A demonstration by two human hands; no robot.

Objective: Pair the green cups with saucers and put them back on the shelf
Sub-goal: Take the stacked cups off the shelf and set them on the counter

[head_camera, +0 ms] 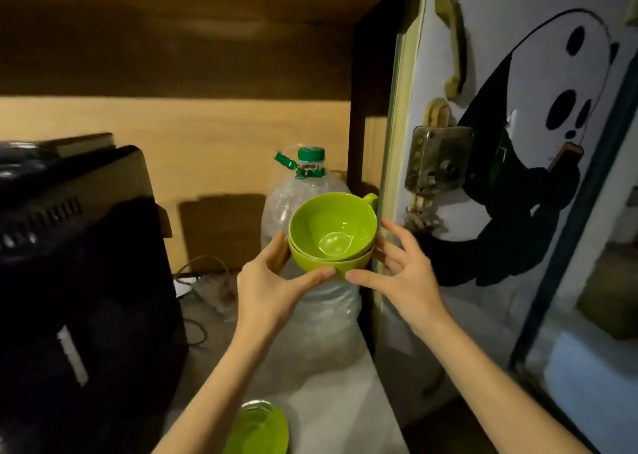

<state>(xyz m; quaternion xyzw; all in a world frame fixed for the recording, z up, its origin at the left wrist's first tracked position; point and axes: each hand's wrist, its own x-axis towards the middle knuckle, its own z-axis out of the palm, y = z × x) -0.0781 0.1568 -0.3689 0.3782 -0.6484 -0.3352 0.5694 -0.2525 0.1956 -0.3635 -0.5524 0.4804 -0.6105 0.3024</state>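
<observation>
Two green cups (331,227) are nested one inside the other and held up in front of a wooden shelf unit. The upper cup's handle points to the far right. My left hand (272,277) grips the stack's left side, thumb under the lower cup. My right hand (397,267) grips the right side, thumb touching the lower cup's base. A green saucer (259,429) lies on the surface at the bottom of the view, between my forearms.
A large clear plastic water bottle (303,191) with a green cap stands right behind the cups. A black appliance (79,263) fills the left, with cables behind it. An open door (500,142) with a panda picture, handle and lock stands at the right.
</observation>
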